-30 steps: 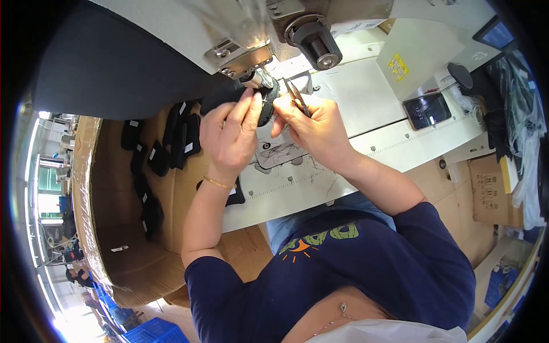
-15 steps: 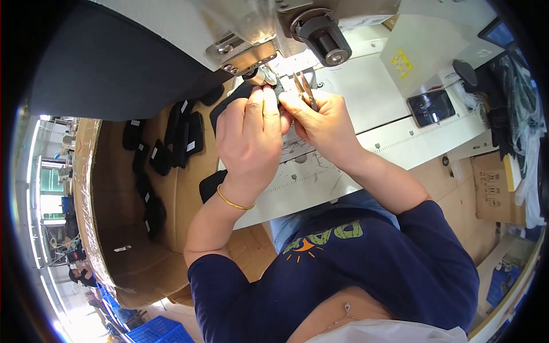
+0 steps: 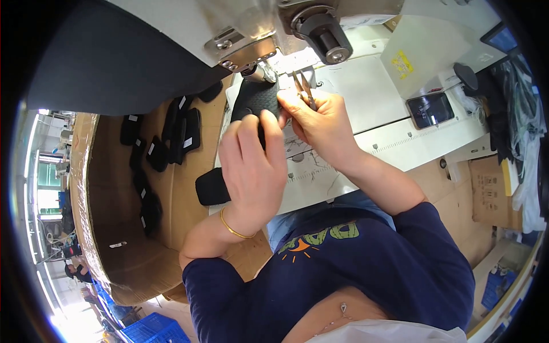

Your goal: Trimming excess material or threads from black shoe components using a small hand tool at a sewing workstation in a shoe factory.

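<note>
A black piece with a textured surface lies under the lit head of a sewing machine. My left hand is curled over its near end, fingertips bent onto it; the thumb is hidden. Close to the piece's right edge, my right hand holds a small pair of scissors in its palm, blades pointing away from me. Thumb and forefinger of that hand pinch together at the edge of the piece. Beside my left wrist, another black piece hangs over the table's left edge.
On the left stands a big cardboard box with several black pieces bearing white labels. A phone lies on the white machine table at the right. Loose threads are scattered near my hands. Blue crates stand on the floor.
My left hand has drawn back toward me from the machine's needle area, uncovering the textured piece. The right hand has stayed nearly in place with the scissors.
</note>
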`<state>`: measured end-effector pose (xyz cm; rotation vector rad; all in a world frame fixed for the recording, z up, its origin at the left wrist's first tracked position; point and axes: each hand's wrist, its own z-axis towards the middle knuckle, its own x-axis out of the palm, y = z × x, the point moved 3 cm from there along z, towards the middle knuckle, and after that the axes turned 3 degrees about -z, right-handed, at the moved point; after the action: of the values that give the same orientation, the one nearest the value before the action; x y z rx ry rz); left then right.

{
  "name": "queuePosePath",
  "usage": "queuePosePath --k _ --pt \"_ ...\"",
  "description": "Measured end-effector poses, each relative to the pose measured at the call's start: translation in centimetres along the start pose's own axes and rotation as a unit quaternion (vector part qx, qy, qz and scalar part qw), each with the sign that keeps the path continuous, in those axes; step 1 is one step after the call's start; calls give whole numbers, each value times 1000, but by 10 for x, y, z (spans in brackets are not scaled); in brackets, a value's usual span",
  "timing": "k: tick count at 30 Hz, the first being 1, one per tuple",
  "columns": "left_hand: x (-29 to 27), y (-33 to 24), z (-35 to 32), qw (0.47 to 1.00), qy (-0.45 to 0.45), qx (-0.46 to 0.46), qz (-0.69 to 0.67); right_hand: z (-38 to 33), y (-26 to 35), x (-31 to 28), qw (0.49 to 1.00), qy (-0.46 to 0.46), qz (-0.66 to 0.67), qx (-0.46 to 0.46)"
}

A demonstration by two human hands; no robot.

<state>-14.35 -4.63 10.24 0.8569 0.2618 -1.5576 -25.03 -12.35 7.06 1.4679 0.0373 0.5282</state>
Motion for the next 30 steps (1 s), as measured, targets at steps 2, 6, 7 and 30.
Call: queuePosePath --k 2,6,7,30 --pt "-5 -4 2 998 -17 20 -59 1 -4 -7 1000 6 29 8" --pt "-7 -7 6 981 -95 79 -148 2 0 -10 999 -22 39 11" --pt "-4 -7 8 982 -91 77 -145 2 2 -12 999 -25 31 7" --pt "27 13 11 980 -136 28 -140 -1 -11 -16 999 26 20 -7"
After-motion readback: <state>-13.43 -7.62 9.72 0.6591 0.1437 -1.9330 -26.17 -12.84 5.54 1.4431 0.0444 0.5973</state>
